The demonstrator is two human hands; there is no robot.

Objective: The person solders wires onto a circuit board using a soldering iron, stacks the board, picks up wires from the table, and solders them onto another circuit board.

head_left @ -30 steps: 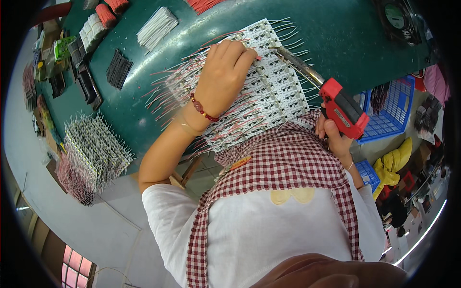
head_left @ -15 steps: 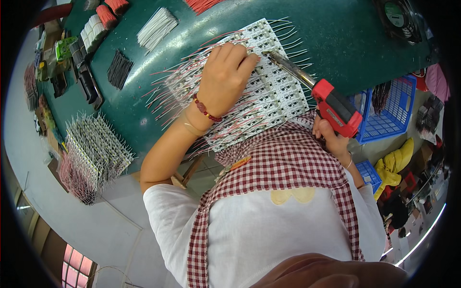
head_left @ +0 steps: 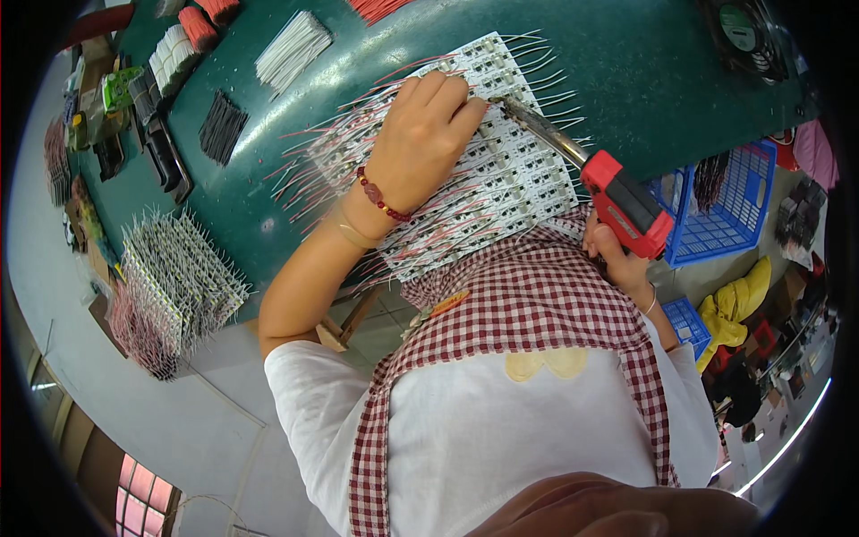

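Observation:
A white panel of small circuit boards (head_left: 523, 166) lies on the near edge of the table, with red wires sticking out on its left and white wires on its right. Over the panel's upper middle is my left hand (head_left: 425, 134), fingers curled and thumb pinched in; what they pinch is hidden. My right hand (head_left: 617, 259) is wrapped round the handle of a red and black soldering gun (head_left: 626, 206), partly behind it. The gun's metal tip points up and left, meeting the panel close beside my left fingertips.
On the green table (head_left: 268, 188) lie bundles of white wires (head_left: 293, 52) and black wires (head_left: 223, 128). A stack of wired boards (head_left: 179, 273) sits at the left edge. A round dark object (head_left: 741, 36) is at the far right; a blue crate (head_left: 725, 215) stands below the table's right edge.
My left hand has shifted slightly to the right, bringing its fingertips closer to the gun's tip. The soldering gun and panel have barely moved.

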